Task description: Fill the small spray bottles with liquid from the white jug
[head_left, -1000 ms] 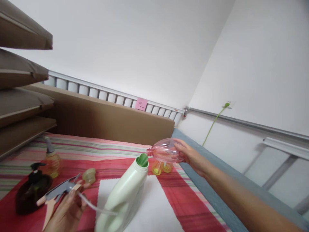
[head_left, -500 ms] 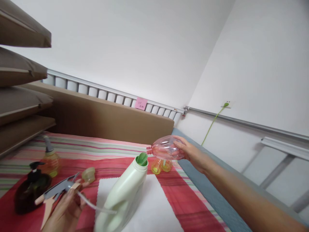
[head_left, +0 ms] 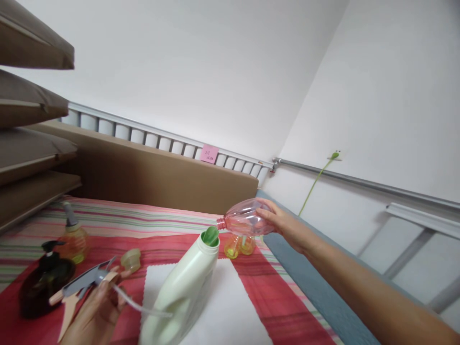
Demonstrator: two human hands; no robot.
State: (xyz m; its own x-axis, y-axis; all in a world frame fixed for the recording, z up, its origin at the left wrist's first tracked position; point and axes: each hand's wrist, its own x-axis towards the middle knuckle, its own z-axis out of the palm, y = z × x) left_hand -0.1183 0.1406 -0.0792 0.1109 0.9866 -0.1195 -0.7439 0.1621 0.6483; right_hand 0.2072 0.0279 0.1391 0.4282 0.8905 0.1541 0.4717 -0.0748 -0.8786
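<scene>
White walls meet behind a bed with a red striped cover (head_left: 287, 306). Right hand (head_left: 283, 224), grip clamped on an empty pink clear plastic bottle (head_left: 244, 221), held level above the bed, neck pointing left toward a pale green detergent jug (head_left: 183, 297). Left hand (head_left: 97, 311), near left, grip closed on a grey trigger sprayer head (head_left: 84, 282). Dark brown pump bottle (head_left: 45, 285) at far left.

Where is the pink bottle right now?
The pink bottle is in the right hand, held sideways in the air just above the green jug.
</scene>
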